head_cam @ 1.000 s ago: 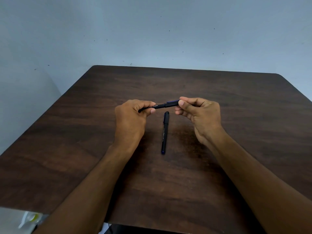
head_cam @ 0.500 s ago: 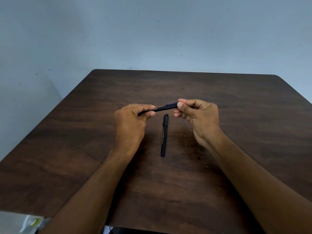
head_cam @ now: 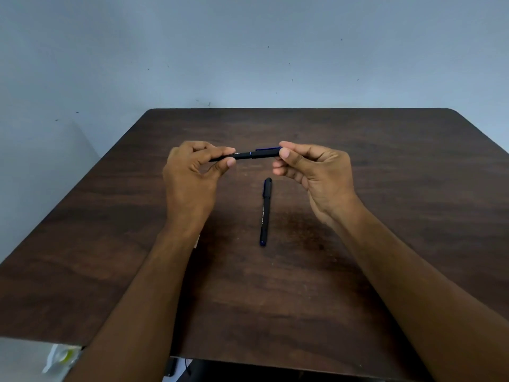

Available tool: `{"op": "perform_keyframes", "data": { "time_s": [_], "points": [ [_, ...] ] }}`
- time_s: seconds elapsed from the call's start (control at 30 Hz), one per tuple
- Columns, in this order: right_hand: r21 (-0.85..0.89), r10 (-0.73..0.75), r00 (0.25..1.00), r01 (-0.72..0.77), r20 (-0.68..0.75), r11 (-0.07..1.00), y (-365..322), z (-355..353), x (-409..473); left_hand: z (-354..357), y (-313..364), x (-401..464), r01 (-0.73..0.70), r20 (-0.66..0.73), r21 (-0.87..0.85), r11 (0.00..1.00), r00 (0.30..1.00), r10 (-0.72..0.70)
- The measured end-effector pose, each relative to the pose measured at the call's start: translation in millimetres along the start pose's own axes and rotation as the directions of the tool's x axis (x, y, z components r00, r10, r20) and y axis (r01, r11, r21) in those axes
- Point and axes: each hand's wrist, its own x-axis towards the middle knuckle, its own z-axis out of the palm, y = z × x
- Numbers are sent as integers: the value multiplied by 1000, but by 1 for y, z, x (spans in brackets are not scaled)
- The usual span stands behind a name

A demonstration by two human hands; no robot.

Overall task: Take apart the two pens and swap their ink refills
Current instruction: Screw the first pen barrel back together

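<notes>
At the lower left corner, off the table's edge, lies a blurred whitish scrap with a yellow-green patch (head_cam: 62, 357), too unclear to name; beside it begins the dark brown wood-grain table (head_cam: 385, 271), which fills most of the view beneath a pale blue-grey wall (head_cam: 248, 51) speckled with small dark marks. The left hand (head_cam: 190, 177) is raised above the table's middle, back of the hand toward the camera; its thumb and forefinger are curled round and pinch the plain barrel end of a slim black pen with a blue clip (head_cam: 245, 155), while the other fingers are bent loosely beneath; the hand is a little blurred. That pen is held level in the air between both hands, running left to right, its cap with the blue clip toward the right and a thin blue ring showing where cap meets barrel. Below it, near the middle of the table and apart from both hands, a second slim black pen with a blue tip (head_cam: 265, 212) lies flat on the wood, running nearly straight toward the camera, capped end farther away, blue end nearer. The right hand (head_cam: 316, 175) pinches the capped end of the held pen between thumb and forefinger; its remaining fingers are curled inward under the pen, touching nothing else; both bare forearms reach in from the bottom edge.
</notes>
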Motion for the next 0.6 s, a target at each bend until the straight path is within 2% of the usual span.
{"op": "perform_keyframes", "data": {
  "time_s": [0.27, 0.6],
  "points": [
    [17, 4, 1000, -4, -15, 1000, -1, -4, 0, 1, 4, -3, -53, -1, 71, 996, 999, 53],
    [42, -9, 1000, 10, -27, 999, -11, -13, 5, 1, 7, -5, -105, 15, 29, 994, 994, 104]
  ]
}}
